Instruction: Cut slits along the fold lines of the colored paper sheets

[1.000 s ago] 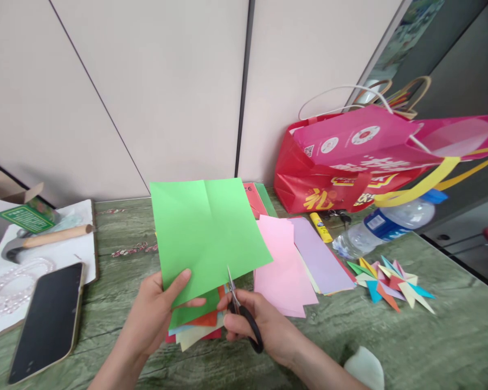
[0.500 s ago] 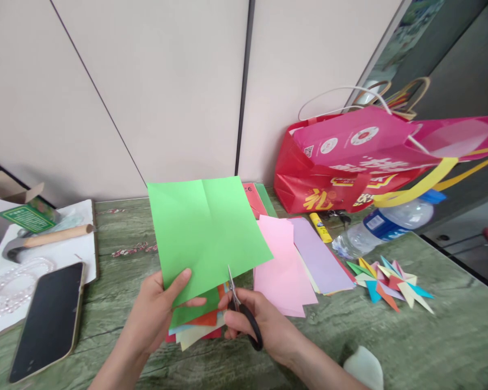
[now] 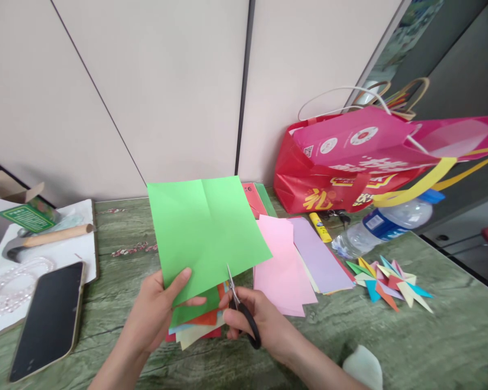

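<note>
Over a green wood-grain table [image 3: 451, 341] before a pale panelled wall [image 3: 166, 92], the left hand [image 3: 152, 306] pinches green paper [image 3: 207, 233]; the right hand [image 3: 270, 325] grips black-handled scissors [image 3: 249, 319].

Left of the paper sheet [image 3: 207, 233], a phone [image 3: 49, 322] and a hand tool [image 3: 61, 236] are placed. To its right, loose papers [image 3: 278, 265], a glue stick [image 3: 320, 227], a bottle [image 3: 384, 223] and folded stars [image 3: 390, 284] are arranged, with a bag [image 3: 345, 157] set farther back. Beneath it, a paper stack [image 3: 197, 319] is partly covered; at its near edge, scissors [image 3: 239, 306] are held.
</note>
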### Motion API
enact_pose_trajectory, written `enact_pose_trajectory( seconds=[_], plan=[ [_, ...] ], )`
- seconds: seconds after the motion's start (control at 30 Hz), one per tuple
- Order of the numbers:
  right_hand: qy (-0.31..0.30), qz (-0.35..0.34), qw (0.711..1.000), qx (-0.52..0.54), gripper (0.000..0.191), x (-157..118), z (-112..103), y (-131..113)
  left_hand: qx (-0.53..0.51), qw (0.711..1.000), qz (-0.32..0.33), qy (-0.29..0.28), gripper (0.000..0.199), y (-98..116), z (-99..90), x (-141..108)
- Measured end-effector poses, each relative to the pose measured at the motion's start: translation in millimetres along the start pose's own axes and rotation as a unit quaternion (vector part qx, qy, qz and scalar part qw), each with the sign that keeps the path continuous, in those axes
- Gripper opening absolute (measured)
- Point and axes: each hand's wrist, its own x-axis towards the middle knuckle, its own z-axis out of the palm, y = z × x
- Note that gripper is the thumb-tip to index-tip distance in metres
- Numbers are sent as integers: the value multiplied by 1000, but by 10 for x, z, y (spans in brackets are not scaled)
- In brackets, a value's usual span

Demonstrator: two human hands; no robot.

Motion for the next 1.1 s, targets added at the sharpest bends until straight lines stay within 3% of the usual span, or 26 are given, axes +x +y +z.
enact_pose_trajectory(
  seconds=[1.1],
  plan=[
    [7,-4,1000,-14,51,8,20,-56,12,1000,-17,-14,28,21,30,-36]
  ],
)
